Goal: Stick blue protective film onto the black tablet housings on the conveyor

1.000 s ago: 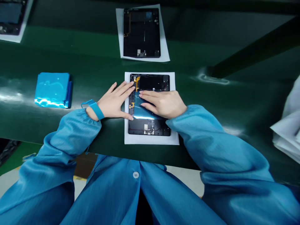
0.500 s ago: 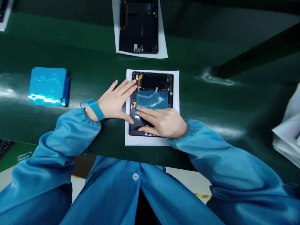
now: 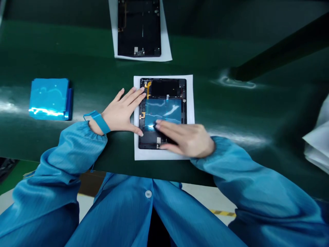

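Observation:
An opened black tablet body [image 3: 183, 113] lies on a white sheet [image 3: 190, 103] in front of me. A clear blue film [image 3: 163, 109] covers its middle section, with an orange flex strip above left. My left hand [image 3: 120, 111], a blue band round its wrist, is spread with fingertips and thumb on the tablet's left edge. My right hand [image 3: 189, 137] is over the lower right part, its fingers stretched to the left above the film's lower edge, thumb apart. The space under its fingers is dark, and nothing is seen held there.
A stack of shiny blue films [image 3: 48, 97] lies at the left of the green table [image 3: 102, 68]. Another black tablet body [image 3: 140, 31] rests on a white sheet at the top. A dark bar [image 3: 280, 51] and white sheets [image 3: 318, 140] are at the right.
My right hand has moved a little to the right and lifted at the fingers, uncovering more of the film. My left hand stays on the tablet's left edge. The whole view has shifted slightly.

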Demonstrator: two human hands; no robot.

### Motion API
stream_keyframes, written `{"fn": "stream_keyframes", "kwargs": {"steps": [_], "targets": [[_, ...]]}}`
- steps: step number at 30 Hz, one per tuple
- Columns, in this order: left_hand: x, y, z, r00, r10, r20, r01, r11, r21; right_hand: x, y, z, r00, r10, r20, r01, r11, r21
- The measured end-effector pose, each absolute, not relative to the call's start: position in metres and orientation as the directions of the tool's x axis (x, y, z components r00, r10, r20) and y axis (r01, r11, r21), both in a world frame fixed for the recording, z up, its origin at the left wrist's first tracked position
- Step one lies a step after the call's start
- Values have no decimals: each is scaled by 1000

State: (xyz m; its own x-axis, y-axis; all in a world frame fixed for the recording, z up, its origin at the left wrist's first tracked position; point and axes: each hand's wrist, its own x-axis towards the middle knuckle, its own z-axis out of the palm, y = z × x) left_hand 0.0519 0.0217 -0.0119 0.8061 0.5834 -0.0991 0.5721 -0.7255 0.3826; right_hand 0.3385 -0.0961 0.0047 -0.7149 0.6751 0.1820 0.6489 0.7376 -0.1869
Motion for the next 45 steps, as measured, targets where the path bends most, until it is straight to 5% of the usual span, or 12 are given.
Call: {"fn": "stream_keyframes", "kwargs": {"steps": [7,16,20,24,30,33,41,45], "targets": [[49,25,-9,798,588,-135,593,-724,352,372,-43,-12,-525,834,169,807,551,-213],[51,23,-5,769,611,-188,637,-710,300,378,-103,-15,-555,810,188,769,586,-255],[59,24,15,736,618,-274,674,-706,218,384,-115,-17,-610,767,198,715,641,-280],[89,39,45,664,654,-363,725,-681,101,373,-89,-18,-495,856,149,827,517,-221],[140,79,36,535,842,-61,844,-532,64,345,-53,-12,-262,963,69,957,268,-114],[145,96,18,522,851,-52,851,-516,102,342,-54,-13,-229,970,82,966,237,-108],[135,114,7,665,741,-91,744,-648,163,371,-98,-22,-495,826,269,784,558,-271],[131,112,22,707,705,52,693,-706,144,373,-104,-23,-13,942,336,796,213,-567]]}}
